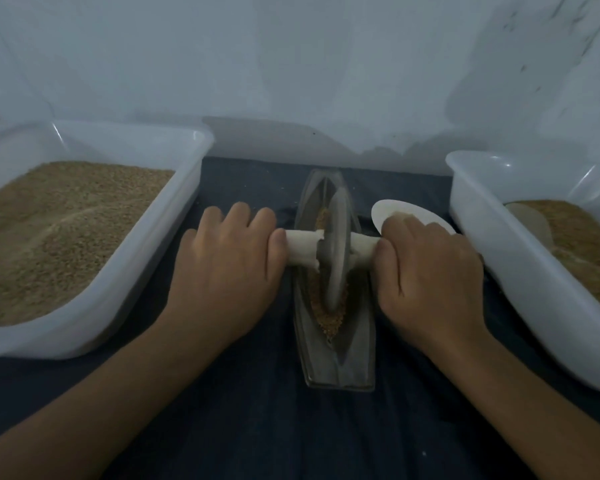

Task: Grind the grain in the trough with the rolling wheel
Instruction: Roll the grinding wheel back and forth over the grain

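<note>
The picture is dim and a little blurred, so small details are hard to read. The left tub (94, 216) is cut by the left edge of the picture, and the right tub (520, 244) by the right edge. A white round disc (381, 211) lies behind the right hand (430, 271), which covers a part of it, so I cannot say what it is. The ends of the handle (302, 245) are hidden inside both hands.

The left hand (222, 271) grips the left end of the handle with its fingers curled over it and close together. The right hand grips the right end in the same way, fingers together and wrapped around.

The trough (338, 358) is long, narrow and boat-shaped, made of grey metal, and it lies in the middle on a dark blue cloth (257, 427), between the two tubs. The wheel (336, 251) is a thin grey metal disc that stands upright in the groove, near its middle. The handle is pale, thick and cylindric, and it goes through the centre of the wheel. The grain (329, 320) is brown and coarse; it lies in the groove around the wheel's lower edge.

Both tubs are of white smooth plastic with rounded corners, and they hold tan granular material.
</note>
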The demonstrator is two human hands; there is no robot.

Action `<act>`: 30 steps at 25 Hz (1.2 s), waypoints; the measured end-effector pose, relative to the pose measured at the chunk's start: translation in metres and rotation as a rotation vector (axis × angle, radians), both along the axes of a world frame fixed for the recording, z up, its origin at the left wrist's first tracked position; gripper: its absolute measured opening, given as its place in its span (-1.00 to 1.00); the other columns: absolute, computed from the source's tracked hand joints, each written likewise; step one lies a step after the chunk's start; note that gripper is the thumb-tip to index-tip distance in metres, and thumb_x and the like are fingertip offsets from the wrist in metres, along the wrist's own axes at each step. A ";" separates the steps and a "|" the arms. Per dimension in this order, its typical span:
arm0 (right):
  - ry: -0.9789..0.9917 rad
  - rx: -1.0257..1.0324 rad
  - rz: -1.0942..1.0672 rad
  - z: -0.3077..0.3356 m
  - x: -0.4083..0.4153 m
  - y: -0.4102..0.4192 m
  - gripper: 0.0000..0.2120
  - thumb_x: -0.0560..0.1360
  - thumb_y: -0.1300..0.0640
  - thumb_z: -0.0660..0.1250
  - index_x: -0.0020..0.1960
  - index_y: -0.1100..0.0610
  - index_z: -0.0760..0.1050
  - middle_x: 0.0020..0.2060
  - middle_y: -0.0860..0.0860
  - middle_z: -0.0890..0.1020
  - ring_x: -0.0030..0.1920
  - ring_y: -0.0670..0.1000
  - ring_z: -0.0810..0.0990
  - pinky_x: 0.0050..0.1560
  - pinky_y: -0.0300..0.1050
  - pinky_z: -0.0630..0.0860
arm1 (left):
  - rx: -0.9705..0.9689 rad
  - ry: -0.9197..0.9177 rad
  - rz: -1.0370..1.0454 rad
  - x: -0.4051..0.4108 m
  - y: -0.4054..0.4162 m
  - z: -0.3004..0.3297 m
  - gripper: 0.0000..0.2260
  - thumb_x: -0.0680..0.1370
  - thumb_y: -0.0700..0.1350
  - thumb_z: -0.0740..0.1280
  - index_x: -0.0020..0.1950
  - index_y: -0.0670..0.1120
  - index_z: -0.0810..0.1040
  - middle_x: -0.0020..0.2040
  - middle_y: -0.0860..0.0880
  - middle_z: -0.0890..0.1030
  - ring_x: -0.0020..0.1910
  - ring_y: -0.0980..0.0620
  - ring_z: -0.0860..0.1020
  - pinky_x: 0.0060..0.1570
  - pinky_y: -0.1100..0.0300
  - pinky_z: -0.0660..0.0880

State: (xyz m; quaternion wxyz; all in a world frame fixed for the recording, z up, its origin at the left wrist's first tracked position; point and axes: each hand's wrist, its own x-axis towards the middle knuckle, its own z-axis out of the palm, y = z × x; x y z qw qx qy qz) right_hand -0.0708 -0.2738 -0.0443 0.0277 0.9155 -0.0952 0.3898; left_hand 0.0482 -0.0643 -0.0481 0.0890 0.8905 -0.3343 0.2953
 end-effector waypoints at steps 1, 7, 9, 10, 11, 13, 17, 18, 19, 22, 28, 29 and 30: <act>-0.007 -0.011 0.002 0.000 0.002 -0.001 -0.73 0.64 0.03 0.05 -0.24 -0.01 0.21 -0.39 -0.11 0.26 -0.39 -0.01 0.25 -0.29 -0.05 0.08 | -0.011 0.005 0.009 0.000 -0.001 0.000 -0.72 0.72 0.06 -0.08 -0.06 0.03 0.32 -0.17 0.01 0.37 -0.27 -0.02 0.32 -0.32 0.04 0.35; 0.066 0.019 -0.141 0.009 0.063 -0.032 -0.51 0.59 -0.05 -0.05 -0.47 0.07 0.28 -0.55 -0.01 0.34 -0.54 0.05 0.27 -0.39 -0.15 0.02 | 0.314 -0.168 -0.076 0.055 -0.032 0.012 -0.86 0.58 -0.06 0.13 -0.08 -0.12 0.33 -0.31 -0.11 0.39 -0.37 -0.11 0.41 -0.37 0.09 0.29; 0.106 0.064 -0.172 0.018 0.089 -0.045 -0.48 0.55 -0.11 -0.07 -0.50 0.09 0.29 -0.57 0.01 0.31 -0.54 0.04 0.24 -0.38 -0.13 0.01 | 0.346 -0.138 -0.016 0.079 -0.047 0.019 -0.87 0.59 -0.12 0.15 -0.10 -0.08 0.20 -0.33 -0.07 0.23 -0.34 -0.11 0.36 -0.35 0.09 0.26; 0.135 0.059 -0.176 0.022 0.098 -0.049 -0.47 0.53 -0.13 -0.10 -0.50 0.09 0.30 -0.57 0.01 0.31 -0.54 0.04 0.24 -0.39 -0.14 0.02 | 0.349 -0.112 0.012 0.088 -0.053 0.020 -0.82 0.60 -0.14 0.20 -0.08 -0.07 0.18 -0.33 -0.06 0.18 -0.32 -0.11 0.35 -0.35 0.09 0.26; 0.148 0.049 -0.175 0.025 0.104 -0.050 -0.47 0.51 -0.14 -0.12 -0.50 0.08 0.31 -0.58 0.00 0.32 -0.55 0.04 0.25 -0.39 -0.15 0.02 | 0.358 -0.091 0.033 0.094 -0.055 0.020 -0.78 0.62 -0.14 0.24 -0.07 -0.07 0.17 -0.32 -0.06 0.16 -0.30 -0.11 0.36 -0.35 0.09 0.26; 0.114 0.041 -0.173 0.025 0.102 -0.048 -0.47 0.52 -0.14 -0.08 -0.51 0.08 0.32 -0.59 0.00 0.32 -0.55 0.03 0.25 -0.39 -0.15 0.02 | 0.353 -0.084 0.037 0.090 -0.052 0.016 -0.76 0.62 -0.15 0.28 -0.05 -0.07 0.19 -0.32 -0.07 0.19 -0.30 -0.11 0.36 -0.36 0.09 0.24; 0.103 0.041 -0.137 0.013 0.061 -0.026 -0.51 0.59 -0.06 -0.12 -0.43 0.07 0.28 -0.52 -0.01 0.34 -0.51 0.06 0.27 -0.39 -0.10 0.13 | 0.355 -0.125 -0.031 0.048 -0.028 0.013 -0.74 0.65 -0.06 -0.08 0.10 -0.14 0.35 -0.12 -0.16 0.48 -0.22 -0.17 0.51 -0.32 0.05 0.33; 0.102 0.039 -0.111 0.010 0.046 -0.020 -0.54 0.61 -0.04 -0.12 -0.38 0.07 0.28 -0.49 -0.02 0.35 -0.50 0.08 0.31 -0.40 -0.07 0.20 | 0.359 -0.122 -0.051 0.034 -0.022 0.013 -0.62 0.64 -0.06 -0.23 0.12 -0.12 0.35 -0.08 -0.15 0.44 -0.19 -0.16 0.48 -0.30 0.02 0.34; 0.084 0.045 -0.078 0.006 0.031 -0.015 -0.59 0.63 -0.02 -0.09 -0.32 0.07 0.27 -0.46 -0.04 0.34 -0.47 0.09 0.34 -0.40 -0.02 0.26 | 0.330 -0.095 -0.059 0.023 -0.015 0.014 -0.55 0.62 -0.06 -0.34 0.11 -0.09 0.32 -0.07 -0.11 0.38 -0.17 -0.14 0.43 -0.28 0.01 0.32; 0.025 0.051 0.002 -0.002 0.000 -0.004 -0.72 0.66 0.01 0.00 -0.22 0.02 0.24 -0.37 -0.07 0.31 -0.38 0.03 0.30 -0.31 -0.02 0.21 | 0.228 -0.031 -0.009 0.004 -0.002 0.009 -0.59 0.65 0.06 -0.40 0.00 0.03 0.21 -0.06 -0.01 0.32 -0.15 -0.04 0.32 -0.22 0.06 0.24; 0.041 -0.009 -0.067 0.002 0.032 -0.017 -0.59 0.64 -0.03 -0.04 -0.35 0.05 0.27 -0.49 -0.05 0.35 -0.52 0.00 0.25 -0.40 -0.14 0.10 | 0.219 -0.022 0.007 0.027 -0.018 0.013 -0.71 0.67 0.02 -0.18 -0.09 -0.05 0.23 -0.24 0.03 0.32 -0.34 0.01 0.29 -0.37 0.09 0.20; 0.068 0.010 -0.105 0.007 0.048 -0.025 -0.54 0.61 -0.05 -0.07 -0.41 0.05 0.27 -0.52 -0.03 0.35 -0.53 -0.01 0.23 -0.39 -0.15 0.05 | 0.275 -0.071 -0.001 0.038 -0.027 0.015 -0.77 0.64 -0.04 -0.15 -0.08 -0.06 0.22 -0.23 0.00 0.31 -0.33 -0.03 0.29 -0.36 0.08 0.20; 0.103 0.037 -0.138 0.012 0.065 -0.033 -0.51 0.59 -0.08 -0.10 -0.45 0.06 0.28 -0.52 0.00 0.36 -0.52 0.00 0.23 -0.39 -0.14 0.01 | 0.298 -0.070 0.002 0.051 -0.037 0.020 -0.81 0.62 -0.07 -0.11 -0.06 -0.07 0.24 -0.22 -0.05 0.30 -0.30 -0.08 0.31 -0.33 0.07 0.23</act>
